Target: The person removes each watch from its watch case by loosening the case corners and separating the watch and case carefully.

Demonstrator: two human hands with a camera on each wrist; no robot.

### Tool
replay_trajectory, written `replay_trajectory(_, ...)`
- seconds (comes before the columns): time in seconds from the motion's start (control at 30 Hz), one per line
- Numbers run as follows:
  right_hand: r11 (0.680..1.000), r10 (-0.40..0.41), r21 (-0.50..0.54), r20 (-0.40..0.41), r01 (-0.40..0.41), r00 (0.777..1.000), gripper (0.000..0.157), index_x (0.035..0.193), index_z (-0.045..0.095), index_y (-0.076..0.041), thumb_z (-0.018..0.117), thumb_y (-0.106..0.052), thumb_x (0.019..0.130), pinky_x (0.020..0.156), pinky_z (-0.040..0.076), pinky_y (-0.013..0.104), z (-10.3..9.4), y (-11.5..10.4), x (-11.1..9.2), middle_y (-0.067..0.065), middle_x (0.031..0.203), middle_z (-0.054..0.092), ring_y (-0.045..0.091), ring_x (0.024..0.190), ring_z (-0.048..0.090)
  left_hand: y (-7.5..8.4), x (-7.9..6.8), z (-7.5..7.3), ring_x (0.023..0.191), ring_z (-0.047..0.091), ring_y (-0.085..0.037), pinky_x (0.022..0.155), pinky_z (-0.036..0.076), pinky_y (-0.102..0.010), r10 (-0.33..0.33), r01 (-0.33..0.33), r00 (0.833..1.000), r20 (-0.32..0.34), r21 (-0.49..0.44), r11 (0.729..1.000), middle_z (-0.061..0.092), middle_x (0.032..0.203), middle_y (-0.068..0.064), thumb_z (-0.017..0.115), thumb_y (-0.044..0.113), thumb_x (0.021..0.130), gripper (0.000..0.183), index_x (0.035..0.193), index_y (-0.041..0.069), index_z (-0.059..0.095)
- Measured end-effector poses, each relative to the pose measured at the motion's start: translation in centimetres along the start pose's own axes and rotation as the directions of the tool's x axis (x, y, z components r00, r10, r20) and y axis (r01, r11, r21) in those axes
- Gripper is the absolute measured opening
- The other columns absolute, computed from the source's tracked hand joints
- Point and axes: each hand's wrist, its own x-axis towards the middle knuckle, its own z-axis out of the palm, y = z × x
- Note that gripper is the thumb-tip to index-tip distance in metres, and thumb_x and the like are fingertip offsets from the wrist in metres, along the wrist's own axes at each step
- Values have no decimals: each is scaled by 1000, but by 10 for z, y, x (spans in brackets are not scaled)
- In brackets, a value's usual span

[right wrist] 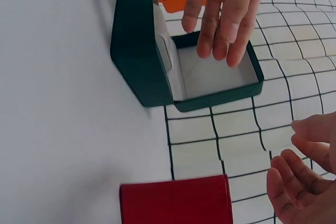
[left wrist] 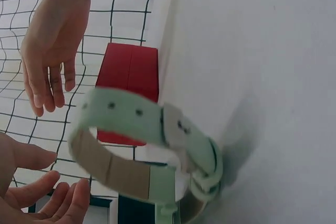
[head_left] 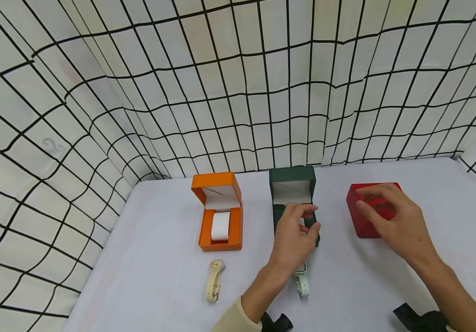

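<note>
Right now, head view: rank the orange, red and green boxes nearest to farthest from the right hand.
From the right hand:
1. Red box: right end of the row, partly hidden by the hand.
2. Green box: middle, lid open.
3. Orange box: left end, lid open.

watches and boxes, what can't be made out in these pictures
Green box: head view, left hand hides part of its inside.
Mint watch: head view, the left hand and wrist cover its upper part.
Red box: head view, right hand hides part; right wrist view, bottom edge cuts it off.
Cream watch: head view, too small to read the time.
</note>
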Motion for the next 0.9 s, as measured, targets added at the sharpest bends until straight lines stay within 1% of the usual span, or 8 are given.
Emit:
replay_trajectory(0.17,999,11,-43,-11,-12,1000,34,123,74,-18,80,-9,91,80,46,-2,-10,9,2,-8,115,64,-11,95,57,5,-1,9,90,66,-6,82,57,-17,-25,26,999,20,-20,999,62,127,-6,71,8,97,33,130,13,68)
replay_trajectory(0.3,997,17,-70,-7,-18,1000,35,123,74,-16,81,-12,89,79,43,-3,-17,17,2,-2,120,64,-13,101,53,8,-1,16,94,66,-5,84,56,-15,-45,47,998,42,-43,998,61,130,-3,71,10,98,35,132,15,66)
replay_trajectory(0.47,996,27,-85,20,-25,999,42,125,73,-17,84,-12,86,78,41,-5,-26,27,4,-10,125,58,-15,111,45,11,-1,23,97,66,-4,84,58,-18,-58,61,997,60,-42,997,61,132,-2,70,10,98,37,134,14,65)
replay_trajectory(0.53,994,29,-103,33,-25,999,45,126,72,-17,86,-12,84,78,39,-5,-30,30,5,-7,128,58,-17,114,41,11,0,26,96,66,-5,83,58,-18,-68,71,995,66,-42,997,61,133,-2,71,11,98,37,134,14,64)
replay_trajectory(0.7,989,39,-146,70,-28,997,47,128,71,-16,87,-17,83,84,29,-4,-37,39,8,13,138,58,-20,117,33,13,-1,31,100,68,-9,83,57,-16,-92,96,992,89,-48,994,61,134,0,71,12,98,39,136,14,63)
replay_trajectory(0.77,988,54,-150,92,-40,994,49,129,71,-15,87,-19,83,83,28,-3,-39,43,9,15,141,56,-15,119,33,14,-2,33,101,68,-7,83,57,-16,-98,104,990,99,-50,993,60,134,2,71,12,98,40,137,14,62)
replay_trajectory(0.83,986,69,-156,120,-50,990,51,131,69,-14,87,-21,83,81,28,-3,-42,47,9,18,144,53,1,127,39,15,-3,35,96,65,-1,83,57,-15,-109,114,988,107,-47,992,60,135,2,71,13,98,41,137,15,61)
replay_trajectory(0.9,985,87,-161,151,-62,985,55,132,68,-12,88,-21,83,78,30,-3,-43,50,9,20,148,50,22,130,43,16,-5,37,93,62,3,82,56,-14,-122,128,986,114,-45,991,60,136,3,72,14,97,42,138,15,61)
